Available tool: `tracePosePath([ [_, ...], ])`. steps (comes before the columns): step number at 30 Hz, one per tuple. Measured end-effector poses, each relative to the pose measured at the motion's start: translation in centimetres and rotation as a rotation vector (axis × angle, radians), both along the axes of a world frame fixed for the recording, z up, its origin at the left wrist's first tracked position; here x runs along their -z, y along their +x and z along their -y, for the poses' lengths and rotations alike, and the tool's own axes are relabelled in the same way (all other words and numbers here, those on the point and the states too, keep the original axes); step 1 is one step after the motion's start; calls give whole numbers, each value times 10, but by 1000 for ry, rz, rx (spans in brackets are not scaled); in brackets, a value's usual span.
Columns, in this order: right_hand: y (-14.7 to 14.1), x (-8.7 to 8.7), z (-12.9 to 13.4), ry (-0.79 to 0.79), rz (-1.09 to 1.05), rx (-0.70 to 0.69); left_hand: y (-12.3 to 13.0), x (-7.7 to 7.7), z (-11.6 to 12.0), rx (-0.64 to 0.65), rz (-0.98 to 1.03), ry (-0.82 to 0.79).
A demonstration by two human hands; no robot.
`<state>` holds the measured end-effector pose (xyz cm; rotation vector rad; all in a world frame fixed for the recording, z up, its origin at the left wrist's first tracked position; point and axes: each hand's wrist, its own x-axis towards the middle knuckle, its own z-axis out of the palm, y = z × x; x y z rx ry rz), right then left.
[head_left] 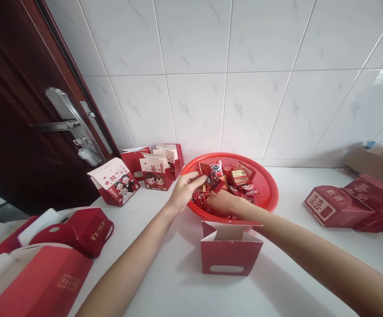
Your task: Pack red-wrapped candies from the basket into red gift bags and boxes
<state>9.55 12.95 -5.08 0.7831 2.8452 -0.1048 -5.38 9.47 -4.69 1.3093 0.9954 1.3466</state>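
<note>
A round red plastic basket (272,189) holds a pile of wrapped sweets (240,176), mostly red and gold. Over its left side, my left hand (187,189) pinches a dark red wrapped sweet (212,179) between thumb and fingers. My right hand (222,203) reaches down into the front of the basket among the sweets, its fingertips hidden. Just in front of the basket, below my right wrist, an open red paper box (231,255) stands upright with its top flaps apart.
Small printed boxes (120,182) stand at the back left beside a dark door (19,110). Larger red boxes (46,281) fill the near left. Red boxes (338,207) and a cardboard box (376,165) are at right. A tiled wall (194,110) rises behind.
</note>
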Motion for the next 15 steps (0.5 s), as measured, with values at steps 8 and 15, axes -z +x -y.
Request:
tracePosePath([
  [8,-1,2,-1,-2,-59,-9,0,-1,0,-12,-12,4],
  [15,0,-2,0,-38,-83,34,-1,-1,-1,-16,-21,11],
])
